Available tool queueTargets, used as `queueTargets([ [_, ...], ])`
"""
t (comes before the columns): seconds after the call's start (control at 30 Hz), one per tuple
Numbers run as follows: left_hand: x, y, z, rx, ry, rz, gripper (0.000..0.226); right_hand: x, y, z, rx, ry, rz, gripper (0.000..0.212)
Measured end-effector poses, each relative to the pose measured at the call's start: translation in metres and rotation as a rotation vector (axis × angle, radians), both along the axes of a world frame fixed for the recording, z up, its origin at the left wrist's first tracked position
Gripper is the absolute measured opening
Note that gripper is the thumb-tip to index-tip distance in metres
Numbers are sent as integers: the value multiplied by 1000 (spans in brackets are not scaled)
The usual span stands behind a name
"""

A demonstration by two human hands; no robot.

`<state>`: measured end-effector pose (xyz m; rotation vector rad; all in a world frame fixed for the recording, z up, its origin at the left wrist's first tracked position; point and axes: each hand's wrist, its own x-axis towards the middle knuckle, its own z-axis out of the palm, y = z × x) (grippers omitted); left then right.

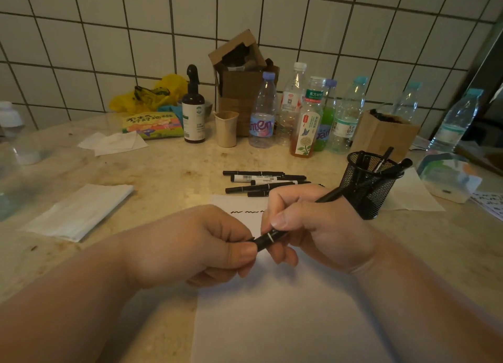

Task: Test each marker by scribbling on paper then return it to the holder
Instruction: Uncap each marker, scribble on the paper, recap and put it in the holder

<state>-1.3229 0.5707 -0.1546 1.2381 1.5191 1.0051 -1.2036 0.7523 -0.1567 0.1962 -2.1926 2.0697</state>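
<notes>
Both hands meet over the sheet of paper (272, 308) at the centre of the counter (168, 177), and they share one black marker (275, 236). The right hand (313, 226) wraps its fingers round the barrel, whose far end points out toward two o'clock, while the left hand (201, 248) pinches the near end, thumb pressed against what looks like the cap. Whether that cap is coming off or going back on cannot be told from here. Either way, the job wants a straight pull or push along the barrel's line, no twisting sideways, the right hand holding firm so the tip does not smear the fingers. A row of short squiggles (246, 211) sits at the paper's top edge, at twelve o'clock from the hands, so some testing looks done. Just beyond it lies a loose pile of markers (261, 181), likely waiting their turn. At two o'clock stands the black mesh holder (367, 188) with a few markers (392, 168) leaning in it. If the cap is coming off, the next scribble should land beside the squiggles, on bare paper, so each mark reads clearly.
</notes>
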Motion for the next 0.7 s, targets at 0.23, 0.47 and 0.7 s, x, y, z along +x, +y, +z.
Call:
queueTargets([
  [0.23, -15, -13, 1, -55, -120, 145, 29, 9, 35, 7, -189, 178, -222, 17],
  [0.47, -8, 8, -10, -13, 259, 534, 23, -7, 43, -7, 6, -171, -845, 7],
  [0.7, -4, 7, -15, -100, 678, 417, 20, -5, 49, -7, 420, -329, -1080, 26],
])
